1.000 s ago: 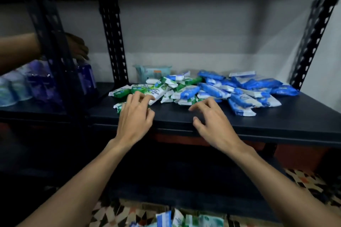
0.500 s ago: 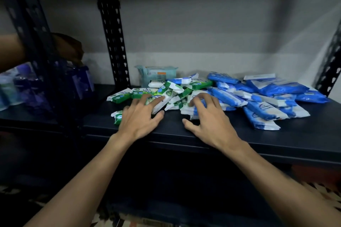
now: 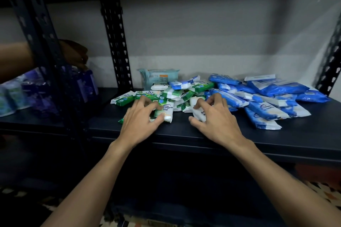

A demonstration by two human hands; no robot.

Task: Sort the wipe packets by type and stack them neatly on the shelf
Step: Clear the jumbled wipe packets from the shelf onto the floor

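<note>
Far left of the left hand, past the shelf post [image 3: 116,42]: another person's hand [image 3: 73,55] rests on purple packs [image 3: 85,84]. Well apart from our work, so no conflict expected.

Left hand [image 3: 142,119]: fingers curled, thumb and fingertips pinching a green packet [image 3: 165,112] at the near edge of the green heap [image 3: 177,93], which lies just beyond the knuckles. Risk: the heap is loose and overlapping, so lifting this packet may drag its neighbours toward the front edge of the shelf [image 3: 184,135], close under the wrist. Further back from this hand stands a pale pack [image 3: 158,77], apparently a third type and easily overlooked.

Right hand [image 3: 216,118]: fingers curled round a white packet [image 3: 200,114]. Its print is partly hidden, so the type is unclear. Risk: it gets misfiled if the colour is not checked before placing.

Just beyond and right of that hand sprawls the blue heap [image 3: 267,101]. Risk: the wrappers look slick, so a tall stack may slide apart.
</note>
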